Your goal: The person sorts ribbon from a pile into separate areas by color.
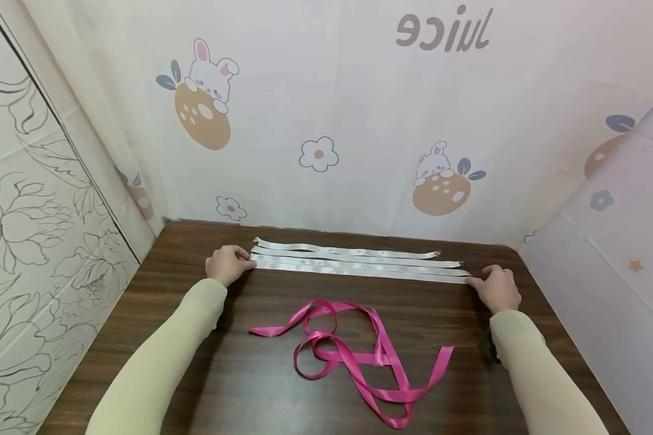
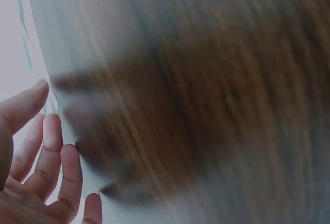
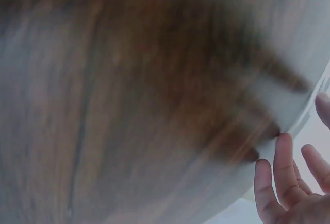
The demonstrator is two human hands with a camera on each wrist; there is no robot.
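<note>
Several white satin ribbons (image 1: 348, 251) with frayed ends lie side by side in long rows near the back of the brown table. At the left end of the front white ribbon (image 1: 413, 277), my left hand (image 1: 228, 264) pinches it between thumb and fingers. My right hand (image 1: 499, 290) pinches that ribbon's right end, so it stretches straight between both hands. In the left wrist view, the thumb (image 2: 31, 103) meets the strip's edge and the other fingers are bent. A tangled pink ribbon (image 1: 394, 396) lies in loops between my forearms.
The brown wooden table (image 1: 261, 386) has a glossy top. A white printed curtain (image 1: 326, 109) hangs right behind its back edge, another printed cloth (image 1: 626, 254) hangs on the right, and a flower-patterned panel (image 1: 27, 241) stands on the left.
</note>
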